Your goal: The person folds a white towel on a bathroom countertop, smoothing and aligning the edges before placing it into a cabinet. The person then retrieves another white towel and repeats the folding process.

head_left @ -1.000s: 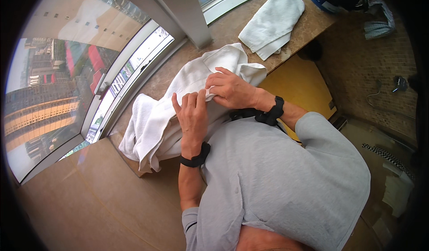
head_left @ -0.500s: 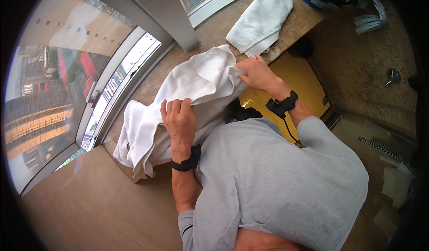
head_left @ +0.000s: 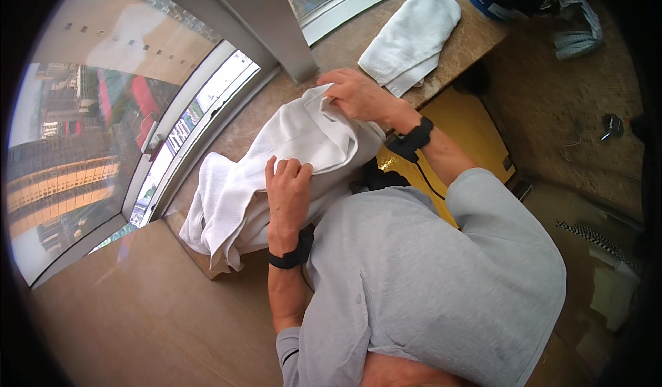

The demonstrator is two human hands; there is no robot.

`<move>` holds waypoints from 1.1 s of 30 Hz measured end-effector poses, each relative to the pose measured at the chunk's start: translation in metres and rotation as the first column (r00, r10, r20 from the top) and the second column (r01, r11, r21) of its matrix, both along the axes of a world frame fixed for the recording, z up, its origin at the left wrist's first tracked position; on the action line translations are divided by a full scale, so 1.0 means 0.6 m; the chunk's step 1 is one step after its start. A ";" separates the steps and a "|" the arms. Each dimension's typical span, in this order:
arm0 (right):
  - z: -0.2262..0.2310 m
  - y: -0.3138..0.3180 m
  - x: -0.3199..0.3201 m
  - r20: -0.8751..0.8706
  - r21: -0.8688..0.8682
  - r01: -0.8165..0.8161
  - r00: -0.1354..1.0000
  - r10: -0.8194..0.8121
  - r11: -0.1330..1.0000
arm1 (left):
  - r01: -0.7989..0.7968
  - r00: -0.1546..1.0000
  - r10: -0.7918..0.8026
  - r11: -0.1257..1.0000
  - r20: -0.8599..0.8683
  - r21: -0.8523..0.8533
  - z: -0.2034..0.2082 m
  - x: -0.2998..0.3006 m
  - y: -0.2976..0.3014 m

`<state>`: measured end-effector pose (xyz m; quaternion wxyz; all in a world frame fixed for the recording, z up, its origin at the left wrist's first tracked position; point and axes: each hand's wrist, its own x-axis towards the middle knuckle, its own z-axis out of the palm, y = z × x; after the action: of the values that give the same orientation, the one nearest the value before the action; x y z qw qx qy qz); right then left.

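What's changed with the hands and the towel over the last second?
The right hand has carried its pinched edge of the white towel away from the left hand, toward the folded towel, spreading the cloth across the ledge. The left hand shifted little and keeps its grip on the near edge. The folded towel and the rest of the ledge are as before.

Layout about the two grips. The left hand (head_left: 288, 192) clutches the near part of a large towel (head_left: 276, 159); the right hand (head_left: 357, 95) pinches its far edge, beyond and to the right of the left grip. The towel lies on a stone ledge (head_left: 476, 35), trailing left and nearward of both grips. A folded towel (head_left: 412, 37) lies on the ledge just beyond the right grip. A window (head_left: 103, 125) stands left of both.
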<state>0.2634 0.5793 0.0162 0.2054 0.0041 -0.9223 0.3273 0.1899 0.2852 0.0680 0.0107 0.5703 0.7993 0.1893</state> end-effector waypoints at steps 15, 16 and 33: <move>-0.021 -0.002 -0.020 0.214 0.190 0.034 0.974 -0.075 0.981 | -0.047 0.996 0.056 0.991 -0.068 0.129 0.017 -0.001 0.002; -0.010 -0.001 -0.026 0.318 0.238 -0.012 0.946 -0.066 0.971 | -0.043 0.996 0.055 0.989 -0.077 0.143 0.016 -0.002 0.001; 0.058 0.032 0.055 0.172 -0.180 0.002 0.985 0.030 0.984 | -0.224 0.964 0.251 0.943 -0.086 0.246 0.006 -0.022 -0.008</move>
<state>0.2966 0.5984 0.0511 0.1210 -0.0365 -0.9035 0.4094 0.1769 0.2803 0.0716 -0.1262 0.4770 0.8335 0.2485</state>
